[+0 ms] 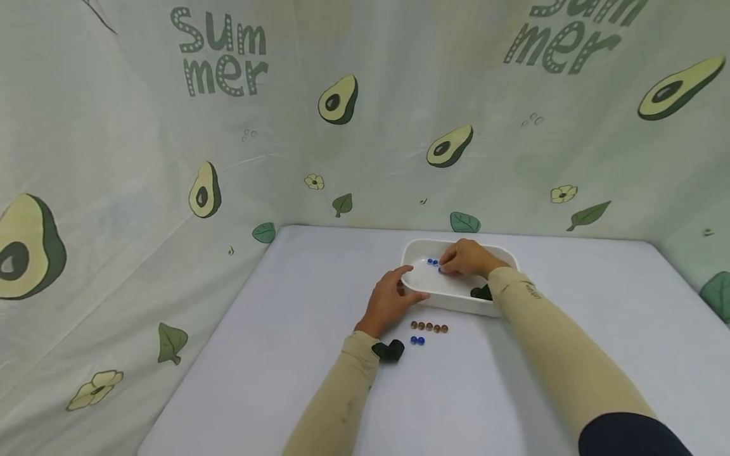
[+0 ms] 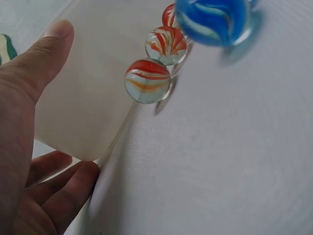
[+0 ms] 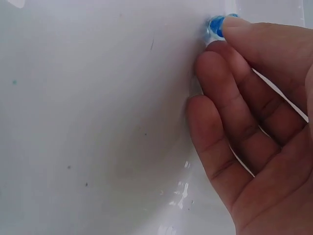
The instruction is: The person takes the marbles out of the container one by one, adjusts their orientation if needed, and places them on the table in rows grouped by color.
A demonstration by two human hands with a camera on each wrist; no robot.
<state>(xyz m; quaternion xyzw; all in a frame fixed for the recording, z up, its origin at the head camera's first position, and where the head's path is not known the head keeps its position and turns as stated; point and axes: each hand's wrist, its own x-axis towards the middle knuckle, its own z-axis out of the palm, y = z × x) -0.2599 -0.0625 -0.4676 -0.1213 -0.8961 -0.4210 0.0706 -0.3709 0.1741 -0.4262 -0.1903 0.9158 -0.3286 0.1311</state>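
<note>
A white tray [image 1: 456, 303] stands toward the back of the table. My left hand [image 1: 390, 303] grips its near left corner, the thumb along the front wall and the fingers round the side. Inside the tray, my right hand [image 1: 470, 258] pinches a blue marble [image 3: 215, 25] with the thumb; the index fingertip is mostly hidden. Two more blue marbles [image 1: 432, 261] lie farther back in the tray, left of this hand. In front of the tray, several red-orange swirled marbles [image 2: 147, 81] form a row, with a pair of blue marbles [image 1: 417, 341] nearer to me.
The table [image 1: 256, 361] has a plain white cover. Behind and to the left hangs a pale curtain [image 1: 388, 183] with printed avocados. A black wrist device [image 1: 393, 351] sits on the left sleeve, another [image 1: 481, 292] on the right, over the tray.
</note>
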